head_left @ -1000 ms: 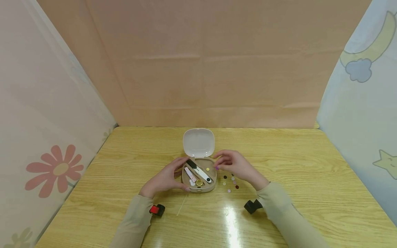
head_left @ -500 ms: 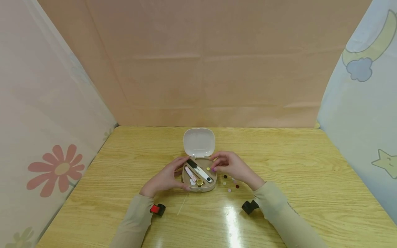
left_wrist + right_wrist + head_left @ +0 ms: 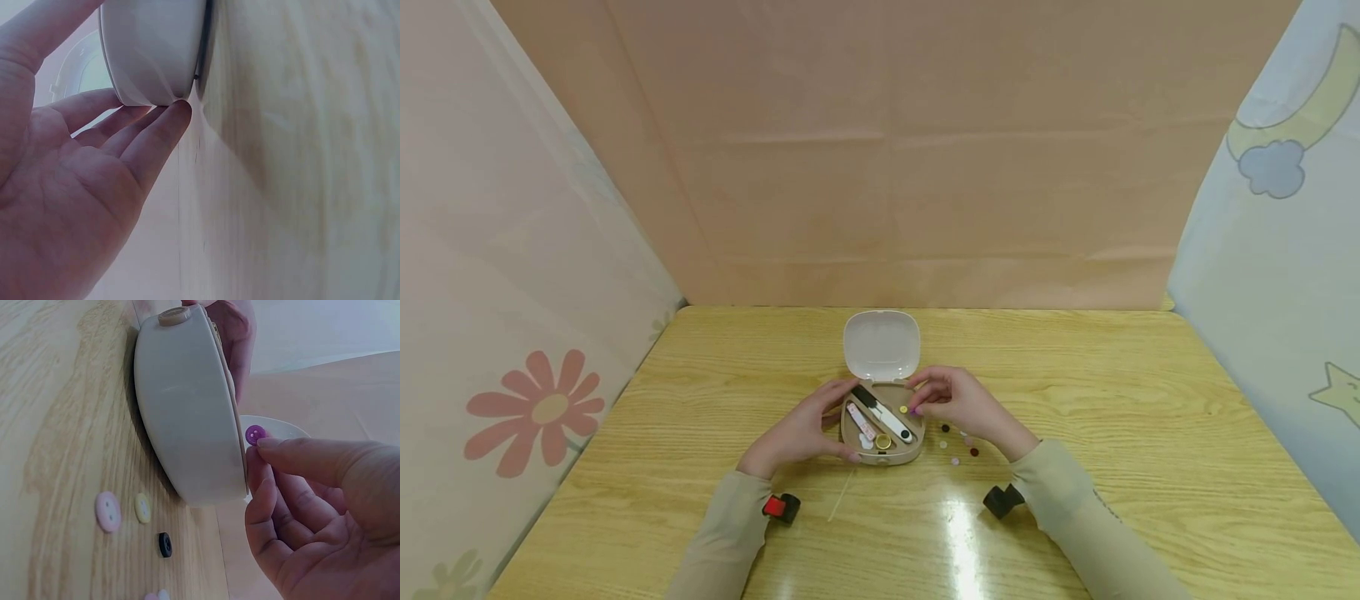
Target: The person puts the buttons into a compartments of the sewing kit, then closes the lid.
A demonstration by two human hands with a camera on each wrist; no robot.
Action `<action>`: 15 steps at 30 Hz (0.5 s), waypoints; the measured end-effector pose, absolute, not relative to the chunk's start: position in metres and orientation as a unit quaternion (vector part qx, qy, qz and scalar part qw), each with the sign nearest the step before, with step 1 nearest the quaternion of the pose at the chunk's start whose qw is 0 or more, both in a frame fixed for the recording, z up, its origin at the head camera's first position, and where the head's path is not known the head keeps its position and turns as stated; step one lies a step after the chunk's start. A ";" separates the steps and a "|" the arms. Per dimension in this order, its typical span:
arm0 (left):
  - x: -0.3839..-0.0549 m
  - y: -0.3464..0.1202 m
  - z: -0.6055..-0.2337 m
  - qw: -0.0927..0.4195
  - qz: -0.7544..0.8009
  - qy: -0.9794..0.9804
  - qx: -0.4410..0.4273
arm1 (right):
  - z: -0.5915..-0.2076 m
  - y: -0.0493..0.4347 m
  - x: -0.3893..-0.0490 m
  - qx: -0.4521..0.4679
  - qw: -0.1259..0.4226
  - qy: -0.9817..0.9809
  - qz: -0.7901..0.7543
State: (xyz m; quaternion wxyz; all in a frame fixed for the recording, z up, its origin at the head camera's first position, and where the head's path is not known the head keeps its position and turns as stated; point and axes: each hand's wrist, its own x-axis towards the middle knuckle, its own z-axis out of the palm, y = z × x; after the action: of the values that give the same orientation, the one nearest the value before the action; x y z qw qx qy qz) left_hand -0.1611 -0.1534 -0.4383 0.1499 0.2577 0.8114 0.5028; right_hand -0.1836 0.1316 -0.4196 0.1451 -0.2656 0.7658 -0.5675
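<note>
A beige sewing box (image 3: 880,457) stands on the table with its white lid (image 3: 882,346) raised at the back. My left hand (image 3: 797,427) spans its left side, thumb at the front corner, fingers against the wall; these fingertips (image 3: 180,112) show at the wall in the left wrist view. Between thumb and forefinger my right hand (image 3: 958,398) pinches a purple button (image 3: 255,435), held over the box's right rim. Inside lie black-and-white thread snips (image 3: 891,421), a yellow button (image 3: 903,409), a small patterned strip (image 3: 861,422) and a round gold-coloured piece (image 3: 883,441).
Loose buttons lie right of the box, among them a pink button (image 3: 108,512), a pale yellow button (image 3: 142,508) and a black button (image 3: 165,545). A thin pale stick (image 3: 841,497) lies in front on the wooden table (image 3: 737,350). Cloth walls surround the table.
My right hand has moved slightly left with the purple button, from beside the box's right edge to over its rim. The left hand and box have stayed in place.
</note>
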 end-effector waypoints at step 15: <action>-0.153 -0.147 -0.419 0.160 0.518 0.800 0.258 | -0.421 0.133 -0.183 -0.260 0.149 0.765 -0.570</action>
State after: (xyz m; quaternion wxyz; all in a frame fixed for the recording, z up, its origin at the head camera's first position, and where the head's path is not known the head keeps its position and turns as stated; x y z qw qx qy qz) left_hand -0.1532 -0.1474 -0.4190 0.1598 0.2577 0.8000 0.5177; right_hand -0.1833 0.1329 -0.4208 0.1493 -0.2605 0.7649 -0.5700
